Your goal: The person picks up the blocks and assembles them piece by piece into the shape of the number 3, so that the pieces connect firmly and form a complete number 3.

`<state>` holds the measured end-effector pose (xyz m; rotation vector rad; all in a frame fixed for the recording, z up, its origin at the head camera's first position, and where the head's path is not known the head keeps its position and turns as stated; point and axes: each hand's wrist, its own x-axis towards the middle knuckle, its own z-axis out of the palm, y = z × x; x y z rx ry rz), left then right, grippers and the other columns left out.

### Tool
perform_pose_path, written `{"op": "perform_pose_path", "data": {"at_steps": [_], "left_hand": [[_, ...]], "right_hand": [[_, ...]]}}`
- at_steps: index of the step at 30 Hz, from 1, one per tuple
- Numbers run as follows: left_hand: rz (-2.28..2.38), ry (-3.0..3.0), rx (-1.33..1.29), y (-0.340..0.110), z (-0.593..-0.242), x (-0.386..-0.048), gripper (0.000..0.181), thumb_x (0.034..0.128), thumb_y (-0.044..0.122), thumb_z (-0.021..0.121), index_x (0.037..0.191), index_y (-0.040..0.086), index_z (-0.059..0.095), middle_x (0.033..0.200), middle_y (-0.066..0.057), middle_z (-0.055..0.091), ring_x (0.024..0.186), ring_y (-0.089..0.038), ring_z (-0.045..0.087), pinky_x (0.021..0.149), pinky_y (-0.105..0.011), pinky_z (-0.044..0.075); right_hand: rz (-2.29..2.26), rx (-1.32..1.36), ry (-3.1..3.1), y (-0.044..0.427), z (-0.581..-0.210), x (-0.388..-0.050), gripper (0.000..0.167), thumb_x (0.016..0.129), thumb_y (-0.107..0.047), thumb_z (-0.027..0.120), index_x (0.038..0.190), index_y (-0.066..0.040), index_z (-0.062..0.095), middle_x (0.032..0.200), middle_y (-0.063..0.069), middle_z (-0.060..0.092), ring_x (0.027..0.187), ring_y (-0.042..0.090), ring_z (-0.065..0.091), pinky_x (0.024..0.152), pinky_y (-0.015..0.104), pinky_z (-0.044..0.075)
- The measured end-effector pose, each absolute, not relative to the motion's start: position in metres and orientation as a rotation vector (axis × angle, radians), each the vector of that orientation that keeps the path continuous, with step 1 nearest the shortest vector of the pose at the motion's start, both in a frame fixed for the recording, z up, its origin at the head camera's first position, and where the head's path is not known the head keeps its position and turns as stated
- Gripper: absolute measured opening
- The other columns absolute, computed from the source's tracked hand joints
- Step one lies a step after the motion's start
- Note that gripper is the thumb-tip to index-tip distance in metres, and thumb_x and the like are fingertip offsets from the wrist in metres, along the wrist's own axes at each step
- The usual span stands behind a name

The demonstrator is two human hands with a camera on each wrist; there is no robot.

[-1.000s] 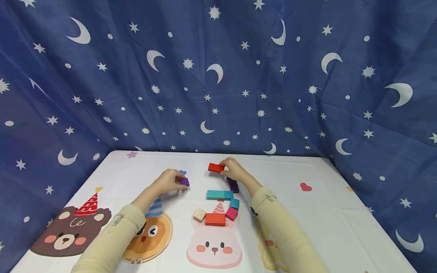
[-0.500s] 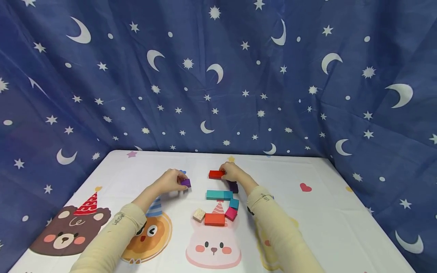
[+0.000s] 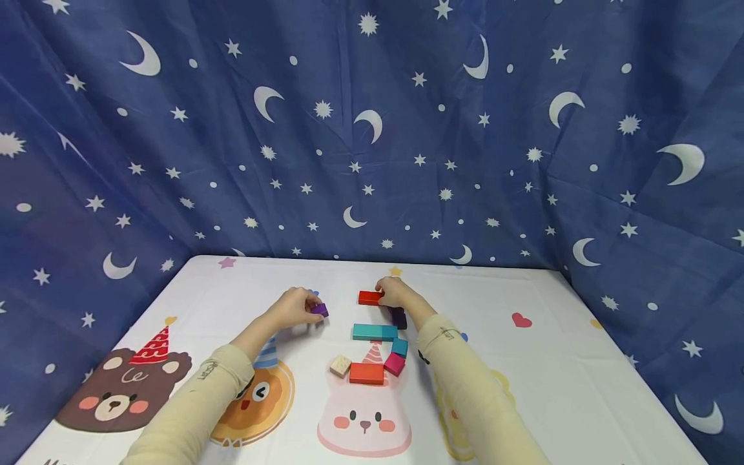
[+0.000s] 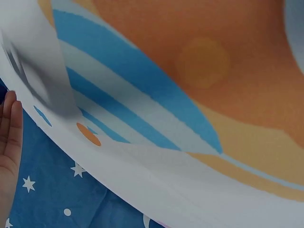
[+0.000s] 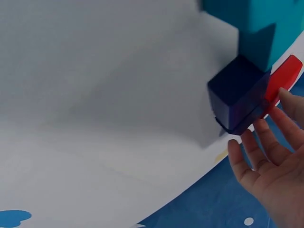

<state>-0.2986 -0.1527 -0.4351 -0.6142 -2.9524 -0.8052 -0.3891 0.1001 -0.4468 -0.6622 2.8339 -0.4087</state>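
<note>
Between the fingertips and thumb of my left hand is a small purple block, low over the left-middle of the table. Farther right, my right hand pinches the right end of a red block, which lies flat at the far end of the block row. A dark purple block, partly hidden under that hand, stands close to the red one in the right wrist view. Nearer sit a long teal block with a bluer teal piece at its right end, a blue block and a magenta block.
An orange-red block and a pale speckled wooden block lie nearest me. The white tablecloth carries printed animal faces. A blue star-and-moon curtain hangs behind the table's far edge.
My right hand has brought the red block down and nearer, beside the dark purple block. The left hand has shifted slightly right with its purple block.
</note>
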Motion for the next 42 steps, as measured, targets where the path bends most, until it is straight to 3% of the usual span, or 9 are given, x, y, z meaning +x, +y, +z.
{"op": "perform_pose_path", "data": {"at_steps": [4,6,7,8,11,15,18,31,42], "left_hand": [[-0.767,-2.941,-0.625,-0.149,-0.434,-0.299,0.031,0.0743,0.018,0.078,0.096,-0.002,0.071,0.078,-0.005,0.068,0.068,-0.009,0.056,0.065,-0.024,0.049],[-0.757,-2.932,-0.628,-0.147,-0.434,-0.301,0.031,0.0744,0.019,0.078,0.096,-0.002,0.071,0.078,-0.005,0.068,0.067,-0.009,0.055,0.065,-0.024,0.048],[-0.753,-2.927,-0.632,-0.146,-0.434,-0.301,0.031,0.0746,0.019,0.078,0.096,-0.002,0.071,0.078,-0.005,0.069,0.067,-0.009,0.055,0.064,-0.024,0.048],[-0.748,-2.923,-0.632,-0.144,-0.434,-0.302,0.031,0.0746,0.019,0.079,0.096,-0.002,0.071,0.078,-0.005,0.069,0.067,-0.009,0.054,0.064,-0.024,0.047],[-0.745,-2.916,-0.617,-0.141,-0.434,-0.304,0.03,0.0743,0.019,0.079,0.096,-0.001,0.071,0.079,-0.005,0.069,0.067,-0.009,0.054,0.065,-0.025,0.047],[-0.738,-2.906,-0.616,-0.135,-0.433,-0.307,0.029,0.0741,0.018,0.079,0.095,-0.001,0.071,0.08,-0.006,0.069,0.068,-0.011,0.055,0.066,-0.026,0.048],[-0.743,-2.9,-0.616,-0.131,-0.433,-0.309,0.029,0.0742,0.017,0.079,0.094,-0.002,0.071,0.081,-0.008,0.07,0.069,-0.011,0.056,0.066,-0.027,0.048],[-0.714,-2.965,-0.466,-0.106,-0.439,-0.318,0.03,0.0759,0.017,0.078,0.097,-0.002,0.071,0.092,-0.011,0.07,0.08,-0.017,0.059,0.076,-0.032,0.052],[-0.66,-2.951,-0.396,-0.089,-0.445,-0.322,0.031,0.0746,0.022,0.079,0.096,0.0,0.071,0.093,-0.012,0.071,0.084,-0.022,0.062,0.078,-0.035,0.052]], "right_hand": [[-0.324,-0.743,2.901,0.102,-0.505,-0.444,0.033,0.083,-0.022,0.071,0.112,-0.006,0.065,0.109,0.008,0.066,0.099,0.023,0.058,0.093,0.035,0.047],[-0.307,-0.837,2.96,0.105,-0.534,-0.469,0.032,0.078,-0.024,0.076,0.104,-0.007,0.068,0.099,0.006,0.068,0.088,0.021,0.058,0.083,0.034,0.049],[-0.29,-0.799,2.947,0.103,-0.531,-0.468,0.033,0.078,-0.024,0.077,0.104,-0.008,0.068,0.1,0.005,0.068,0.09,0.021,0.059,0.086,0.035,0.049],[-0.281,-0.844,2.976,0.104,-0.533,-0.468,0.031,0.076,-0.024,0.078,0.101,-0.007,0.068,0.095,0.006,0.068,0.085,0.021,0.059,0.081,0.033,0.049],[-0.294,-0.785,2.932,0.099,-0.496,-0.437,0.029,0.075,-0.02,0.079,0.098,-0.006,0.069,0.091,0.005,0.068,0.082,0.018,0.059,0.081,0.032,0.05],[-0.318,-0.61,2.864,0.09,-0.439,-0.382,0.026,0.082,-0.011,0.072,0.106,-0.002,0.066,0.101,0.01,0.067,0.091,0.021,0.059,0.092,0.034,0.049],[-0.355,-0.614,2.871,0.091,-0.426,-0.366,0.025,0.084,-0.009,0.069,0.107,-0.001,0.066,0.102,0.012,0.067,0.091,0.022,0.058,0.092,0.034,0.049],[-0.4,-0.611,2.836,0.097,-0.425,-0.365,0.028,0.084,-0.009,0.069,0.11,0.001,0.065,0.106,0.013,0.066,0.091,0.022,0.057,0.095,0.035,0.048],[-0.384,-0.604,2.819,0.096,-0.422,-0.365,0.027,0.085,-0.008,0.069,0.109,0.001,0.065,0.106,0.013,0.067,0.093,0.022,0.058,0.097,0.036,0.047]]}}
